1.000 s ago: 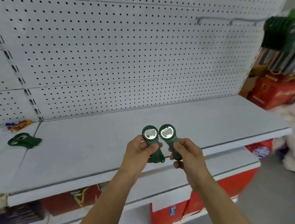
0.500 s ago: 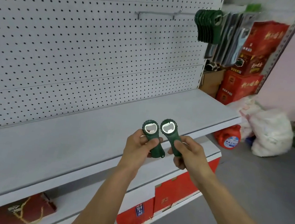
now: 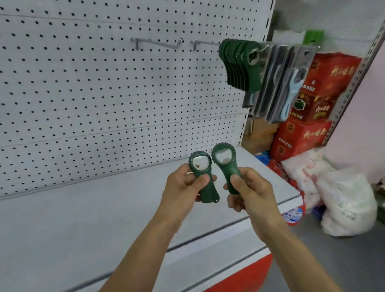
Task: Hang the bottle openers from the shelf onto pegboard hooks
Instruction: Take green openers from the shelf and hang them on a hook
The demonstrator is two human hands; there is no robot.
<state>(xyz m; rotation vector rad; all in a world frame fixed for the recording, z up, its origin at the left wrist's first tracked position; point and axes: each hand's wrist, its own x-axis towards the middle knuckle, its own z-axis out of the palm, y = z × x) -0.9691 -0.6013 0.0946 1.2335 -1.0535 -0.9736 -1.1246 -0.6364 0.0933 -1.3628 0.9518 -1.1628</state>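
Both hands are still gripping one green bottle opener each, left hand (image 3: 185, 186) on the left opener (image 3: 203, 180), right hand (image 3: 251, 192) on the right opener (image 3: 226, 165), now raised higher and nearer the hooked openers (image 3: 241, 64) above the shelf (image 3: 55, 226).

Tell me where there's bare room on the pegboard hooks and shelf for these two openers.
Free: the empty hook left of the hanging green openers, and the bare shelf below the pegboard. Crowded: the hook carrying those openers, hard against the packaged openers.
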